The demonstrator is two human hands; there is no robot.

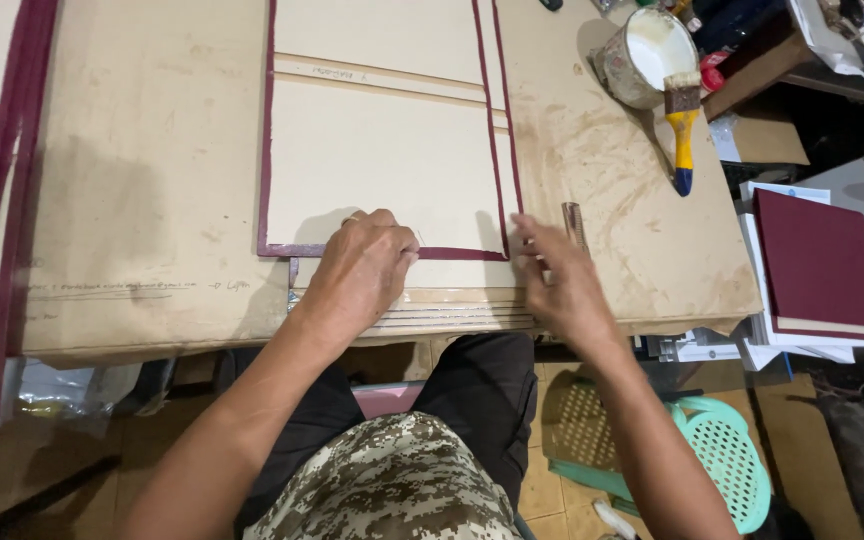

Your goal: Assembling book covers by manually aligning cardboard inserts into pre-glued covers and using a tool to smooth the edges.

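Head camera looks steeply down, close over the worktable (pixel 152 200).
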